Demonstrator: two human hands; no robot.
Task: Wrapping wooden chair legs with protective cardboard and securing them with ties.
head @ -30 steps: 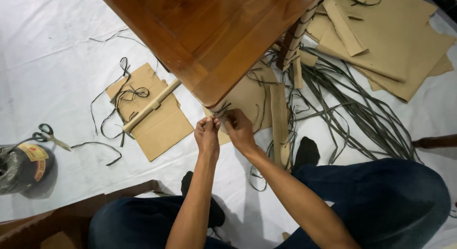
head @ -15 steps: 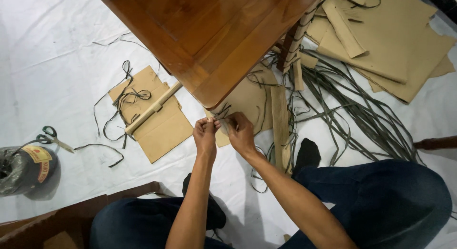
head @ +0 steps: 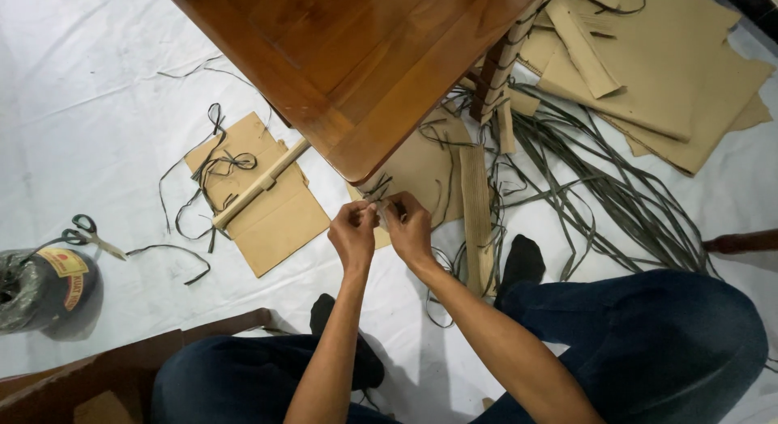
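A brown wooden table (head: 356,59) stands on a white floor sheet, its near leg (head: 374,183) wrapped in cardboard and bound with dark string (head: 378,186). My left hand (head: 352,234) and my right hand (head: 410,226) meet just below that leg, fingertips pinched together on the string ends. The string between my fingers is mostly hidden. I sit with both knees in dark jeans at the frame's bottom.
Cardboard sheets (head: 267,205) with loose string lie left of the leg. More cardboard (head: 673,76) and a mass of grey straps (head: 616,189) lie to the right. Scissors (head: 85,232) and a string roll (head: 36,286) sit far left. A wooden piece (head: 97,367) is bottom left.
Both hands have dropped slightly and drawn a little toward me, still pinched together at the wrapped leg. The view shifted a little.
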